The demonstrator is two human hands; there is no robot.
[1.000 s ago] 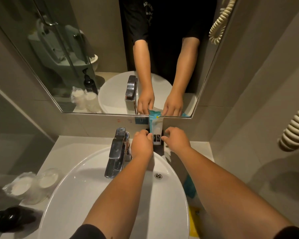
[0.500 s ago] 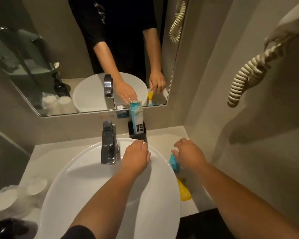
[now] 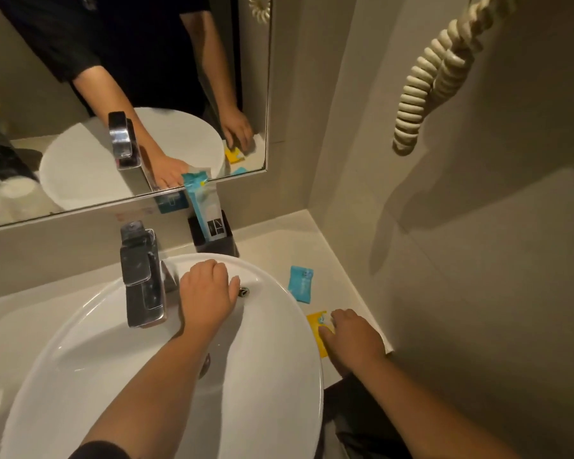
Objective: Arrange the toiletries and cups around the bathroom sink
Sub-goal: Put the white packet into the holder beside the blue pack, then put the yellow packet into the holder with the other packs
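Two small sachets lie on the pale table [image 3: 315, 246] to the right of the white sink [image 3: 272, 376]. One is a teal sachet [image 3: 300, 283], flat and roughly rectangular, lying just beside the sink's rim and clear of both hands. Nearer the table's front edge is a yellow sachet [image 3: 316, 326], partly covered by fingers; it shows a small pale mark at its upper end. Behind the sink, against the wall below the mirror [image 3: 80, 134], a dark square holder [image 3: 214, 238] stands upright with a tall white-and-teal packet [image 3: 203, 207] leaning in it. That packet carries a small dark square logo near its lower end; no lettering on it or on either sachet can be read.

Left hand [image 3: 209, 294] is loosely curled, knuckles up, hovering over the back of the sink bowl beside the chrome tap [image 3: 141, 276] and close to the overflow hole; it holds nothing that can be seen. Right hand [image 3: 353, 339] is spread palm down on the table, its fingertips resting on the yellow sachet, pressing or pinching its lower part; whether it has truly gripped it cannot be told.

A cream coiled cord [image 3: 424, 84] hangs on the right wall.
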